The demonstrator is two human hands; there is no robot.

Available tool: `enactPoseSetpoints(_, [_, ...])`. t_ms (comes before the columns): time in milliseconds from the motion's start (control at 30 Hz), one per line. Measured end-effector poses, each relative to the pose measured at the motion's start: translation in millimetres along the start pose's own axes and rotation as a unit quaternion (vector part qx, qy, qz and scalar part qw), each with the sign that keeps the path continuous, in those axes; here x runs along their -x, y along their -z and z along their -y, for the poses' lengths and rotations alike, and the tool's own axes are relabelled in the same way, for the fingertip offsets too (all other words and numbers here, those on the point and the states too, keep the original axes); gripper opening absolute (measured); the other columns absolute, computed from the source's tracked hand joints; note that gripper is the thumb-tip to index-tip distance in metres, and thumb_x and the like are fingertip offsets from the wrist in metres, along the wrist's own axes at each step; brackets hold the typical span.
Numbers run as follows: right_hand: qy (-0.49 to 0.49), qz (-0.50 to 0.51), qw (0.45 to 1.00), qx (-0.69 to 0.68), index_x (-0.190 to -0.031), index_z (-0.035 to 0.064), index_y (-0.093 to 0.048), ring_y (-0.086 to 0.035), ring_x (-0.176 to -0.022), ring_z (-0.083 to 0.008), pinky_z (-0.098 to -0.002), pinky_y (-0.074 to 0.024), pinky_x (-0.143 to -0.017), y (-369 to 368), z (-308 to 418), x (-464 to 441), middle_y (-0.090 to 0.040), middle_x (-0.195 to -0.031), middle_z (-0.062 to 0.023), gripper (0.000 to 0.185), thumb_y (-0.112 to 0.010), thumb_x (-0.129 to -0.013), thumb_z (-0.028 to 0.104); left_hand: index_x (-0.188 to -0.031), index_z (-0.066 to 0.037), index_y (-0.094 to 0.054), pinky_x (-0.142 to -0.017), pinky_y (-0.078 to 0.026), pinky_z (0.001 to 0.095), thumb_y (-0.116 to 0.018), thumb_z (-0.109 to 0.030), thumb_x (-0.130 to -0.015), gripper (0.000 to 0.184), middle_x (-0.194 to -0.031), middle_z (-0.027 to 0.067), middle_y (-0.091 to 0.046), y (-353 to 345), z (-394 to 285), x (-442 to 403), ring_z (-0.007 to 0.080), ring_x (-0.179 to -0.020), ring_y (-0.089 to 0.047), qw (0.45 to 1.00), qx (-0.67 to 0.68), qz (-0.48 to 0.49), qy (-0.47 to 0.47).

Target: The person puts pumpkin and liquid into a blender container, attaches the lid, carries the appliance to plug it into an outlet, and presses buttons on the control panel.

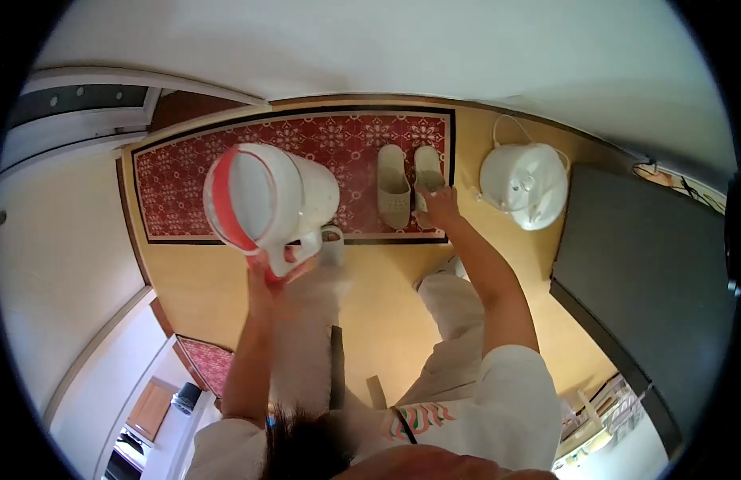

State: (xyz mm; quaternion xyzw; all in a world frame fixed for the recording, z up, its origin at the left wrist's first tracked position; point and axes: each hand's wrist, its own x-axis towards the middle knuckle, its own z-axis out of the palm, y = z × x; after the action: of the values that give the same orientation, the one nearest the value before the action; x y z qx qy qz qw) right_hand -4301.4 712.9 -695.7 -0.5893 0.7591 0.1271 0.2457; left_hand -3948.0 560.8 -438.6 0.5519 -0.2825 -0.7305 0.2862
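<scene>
My left hand (268, 274) is closed around the handle of a white jug (318, 192) with a red band near its round end. The jug is lifted and tilted, its round end facing left, and it hides part of the mat. My right hand (441, 210) is down at the toe end of the right-hand beige slipper (427, 166), thumb and fingers at the two sides of its strap. The matching slipper (393, 180), with small holes in its strap, lies parallel just to the left. Some of my fingers on both hands are hidden.
A patterned red mat (354, 136) with a dark border runs along the wall on a yellow floor (378, 304). To the right stand a white lidded pail (506, 180) with a wire handle and a large dark grey cabinet (634, 280). Doors (66, 232) line the left side.
</scene>
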Motion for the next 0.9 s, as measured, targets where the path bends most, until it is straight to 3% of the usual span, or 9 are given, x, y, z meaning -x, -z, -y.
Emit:
enactPoseSetpoints(33, [0.059, -0.134, 0.988, 0.050, -0.152, 0.0300, -0.031, -0.059, -0.103, -0.0358, -0.0585, -0.0411, -0.089, -24, -3, -16, -0.061, -0.113, -0.0203, 0.080, -0.064, -0.086, 0.060, -0.130, -0.008, -0.051, -0.085, -0.059, 0.0495, -0.051, -0.052, -0.097, 0.055, -0.103, 0.0068, -0.064, 0, 0, -13, 0.0208, -0.102, -0.063, 1.000, -0.004, 0.018, -0.013])
enactPoseSetpoints(133, [0.084, 0.182, 0.980, 0.007, -0.154, 0.0262, -0.028, -0.064, -0.095, -0.0307, -0.0566, -0.0423, -0.088, -44, -2, -77, -0.066, -0.105, -0.0177, 0.082, -0.062, -0.087, 0.062, -0.127, -0.008, -0.051, -0.085, -0.059, 0.0467, -0.048, -0.057, -0.095, 0.059, -0.100, 0.0070, -0.063, 1, 24, -55, 0.0235, -0.105, -0.064, 0.997, -0.058, 0.020, -0.041])
enactPoseSetpoints(167, [0.081, 0.228, 0.966, -0.092, -0.146, 0.0153, -0.044, -0.067, -0.084, -0.0306, -0.0559, -0.0444, -0.088, -95, -13, -103, -0.070, -0.092, -0.0159, 0.075, -0.058, -0.089, 0.061, -0.123, -0.009, -0.053, -0.085, -0.058, 0.0443, -0.048, -0.056, -0.094, 0.056, -0.099, 0.0052, -0.063, -5, 26, -58, 0.0217, -0.105, -0.063, 0.996, -0.076, -0.001, -0.046])
enactPoseSetpoints(300, [0.120, 0.168, 0.957, -0.204, -0.115, 0.0021, -0.065, -0.066, -0.085, -0.0359, -0.0531, -0.0480, -0.082, -186, -2, -143, -0.069, -0.091, -0.0192, 0.058, -0.056, -0.092, 0.055, -0.117, -0.009, -0.056, -0.085, -0.056, 0.0398, -0.047, -0.058, -0.093, 0.055, -0.099, 0.0041, -0.062, -32, 26, -61, 0.0193, -0.108, -0.061, 0.986, -0.135, -0.061, -0.074])
enactPoseSetpoints(367, [0.161, 0.033, 0.964, -0.210, -0.099, -0.0013, -0.070, -0.066, -0.084, -0.0374, -0.0520, -0.0497, -0.078, -116, 45, -125, -0.068, -0.088, -0.0211, 0.053, -0.057, -0.093, 0.050, -0.137, -0.007, -0.044, -0.087, -0.057, 0.0508, -0.048, -0.061, -0.093, 0.070, -0.121, 0.0139, -0.060, -7, 42, -71, 0.0322, -0.112, -0.062, 0.987, -0.133, -0.031, -0.085])
enactPoseSetpoints(500, [0.235, 0.183, 0.925, -0.236, -0.102, -0.0027, -0.068, -0.064, -0.093, -0.0398, -0.0512, -0.0499, -0.083, 1, 150, -165, -0.067, -0.100, -0.0244, 0.047, -0.054, -0.095, 0.042, -0.139, -0.006, -0.042, -0.086, -0.056, 0.0596, -0.045, -0.063, -0.092, 0.073, -0.118, 0.0156, -0.060, -34, 47, -59, 0.0342, -0.110, -0.062, 0.988, -0.071, -0.022, -0.132])
enactPoseSetpoints(667, [0.337, 0.016, 0.911, -0.237, -0.099, -0.0004, -0.068, -0.062, -0.101, -0.0367, -0.0491, -0.0488, -0.088, -36, 252, -211, -0.066, -0.105, -0.0216, 0.033, -0.058, -0.088, 0.030, -0.141, -0.004, -0.038, -0.089, -0.053, 0.0675, -0.045, -0.059, -0.093, 0.074, -0.113, 0.0191, -0.060, -82, 63, -44, 0.0398, -0.110, -0.060, 0.983, 0.010, -0.037, -0.180])
enactPoseSetpoints(767, [0.395, -0.015, 0.898, -0.191, -0.096, 0.0010, -0.068, -0.060, -0.103, -0.0367, -0.0491, -0.0482, -0.089, -34, 205, -178, -0.065, -0.104, -0.0202, 0.025, -0.061, -0.083, 0.022, -0.141, -0.003, -0.037, -0.088, -0.053, 0.0674, -0.046, -0.058, -0.093, 0.073, -0.110, 0.0197, -0.060, -97, 77, -45, 0.0400, -0.109, -0.060, 0.986, -0.025, -0.001, -0.165])
enactPoseSetpoints(900, [0.380, -0.084, 0.916, -0.097, -0.092, 0.0029, -0.069, -0.058, -0.105, -0.0366, -0.0491, -0.0475, -0.091, -35, 29, -116, -0.065, -0.103, -0.0183, 0.018, -0.064, -0.076, 0.011, -0.127, -0.009, -0.052, -0.078, -0.061, 0.0488, -0.042, -0.059, -0.095, 0.060, -0.090, 0.0066, -0.061, -133, 82, -54, 0.0218, -0.097, -0.064, 0.991, -0.082, 0.054, -0.092])
